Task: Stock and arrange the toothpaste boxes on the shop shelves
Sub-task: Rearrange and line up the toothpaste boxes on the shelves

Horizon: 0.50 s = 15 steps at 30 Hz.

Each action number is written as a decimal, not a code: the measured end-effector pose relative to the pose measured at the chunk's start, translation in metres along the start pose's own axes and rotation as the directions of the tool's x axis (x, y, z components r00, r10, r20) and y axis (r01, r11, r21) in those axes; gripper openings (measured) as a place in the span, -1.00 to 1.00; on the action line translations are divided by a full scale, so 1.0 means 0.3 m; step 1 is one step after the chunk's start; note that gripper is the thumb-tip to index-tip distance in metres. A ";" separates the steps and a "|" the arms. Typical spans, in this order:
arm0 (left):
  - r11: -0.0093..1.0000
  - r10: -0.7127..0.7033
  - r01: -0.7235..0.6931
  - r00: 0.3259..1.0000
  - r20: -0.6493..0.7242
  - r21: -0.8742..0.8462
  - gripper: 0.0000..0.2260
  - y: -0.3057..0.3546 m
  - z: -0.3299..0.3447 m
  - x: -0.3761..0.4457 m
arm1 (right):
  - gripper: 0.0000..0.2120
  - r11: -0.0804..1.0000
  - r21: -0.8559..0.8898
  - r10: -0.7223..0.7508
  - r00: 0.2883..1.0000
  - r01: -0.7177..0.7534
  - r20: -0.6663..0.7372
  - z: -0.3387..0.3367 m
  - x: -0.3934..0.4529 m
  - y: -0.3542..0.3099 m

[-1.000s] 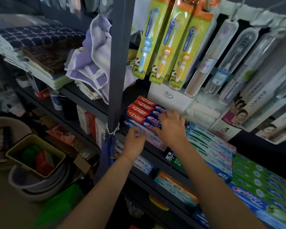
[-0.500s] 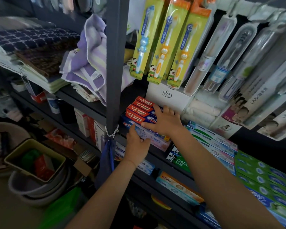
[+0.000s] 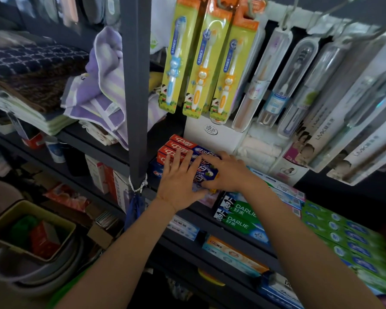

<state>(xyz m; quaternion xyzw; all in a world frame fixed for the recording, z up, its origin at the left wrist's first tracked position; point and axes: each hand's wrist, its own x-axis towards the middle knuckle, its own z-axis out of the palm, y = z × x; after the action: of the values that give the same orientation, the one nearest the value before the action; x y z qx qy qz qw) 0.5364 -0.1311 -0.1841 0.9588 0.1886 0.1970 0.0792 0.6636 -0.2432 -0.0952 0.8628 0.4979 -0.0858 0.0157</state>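
Observation:
A stack of red and blue toothpaste boxes [image 3: 176,146] lies on the dark shelf [image 3: 187,214], on top of a blue box [image 3: 154,171]. My left hand [image 3: 178,181] lies flat on the stack's front, fingers straight and pointing up. My right hand [image 3: 228,172] sits on the stack's right end, fingers across the top and thumb along the front edge, so it holds the front boxes between them. The hands hide the middle of the stack. Green Darlie boxes [image 3: 239,214] lie just right and below.
A grey upright post [image 3: 135,85] stands just left of the stack. Packed toothbrushes [image 3: 201,63] hang overhead. Rows of green boxes [image 3: 343,233] fill the shelf to the right. Folded towels [image 3: 103,85] sit at upper left, and a bin in basins [image 3: 31,230] is on the floor.
My left hand has come up from the lower blue box onto the front of the stack. My right hand has slid to the stack's right end and closed its thumb on it.

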 end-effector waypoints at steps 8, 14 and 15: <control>0.997 0.028 -0.017 0.990 -0.137 0.081 -0.30 -0.001 0.033 0.001 | -0.24 1.000 -0.024 -0.019 0.999 0.018 -0.049 0.022 -0.049 -0.003; 0.995 0.034 -0.017 0.985 -0.170 0.100 -0.29 -0.004 0.041 0.004 | -0.21 0.999 -0.030 -0.030 0.999 0.029 -0.042 0.024 -0.049 0.000; 0.994 0.035 -0.018 0.985 -0.167 0.105 -0.29 -0.005 0.040 0.004 | -0.18 0.999 -0.017 -0.037 0.999 0.036 -0.035 0.023 -0.049 0.005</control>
<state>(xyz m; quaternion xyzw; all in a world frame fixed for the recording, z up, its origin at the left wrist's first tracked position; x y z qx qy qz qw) 0.5419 -0.1303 -0.1948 0.9439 0.1917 0.2685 0.0108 0.6567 -0.2573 -0.0996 0.8547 0.5146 -0.0669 0.0123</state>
